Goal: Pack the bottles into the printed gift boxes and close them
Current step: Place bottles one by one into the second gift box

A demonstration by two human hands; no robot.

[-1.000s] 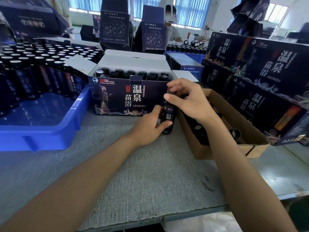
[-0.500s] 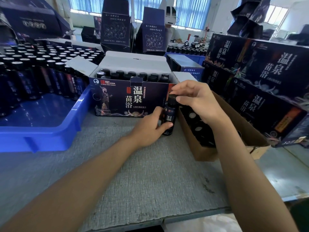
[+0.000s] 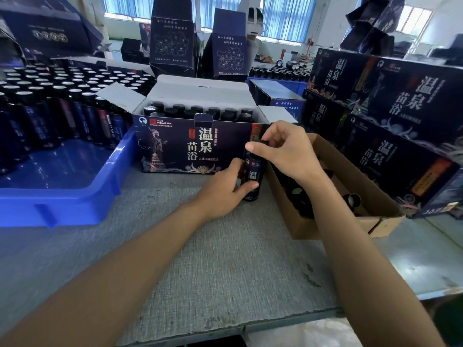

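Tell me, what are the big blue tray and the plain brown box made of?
The big blue tray looks like moulded plastic: glossy, with reflections on its floor. The plain brown box looks like matt cardboard, probably corrugated, judging by its raw folded flaps.

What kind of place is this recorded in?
Probably a packing workshop or small factory: a blue tray crowded with identical dark bottles, stacked printed gift boxes at right, and another person beyond them.
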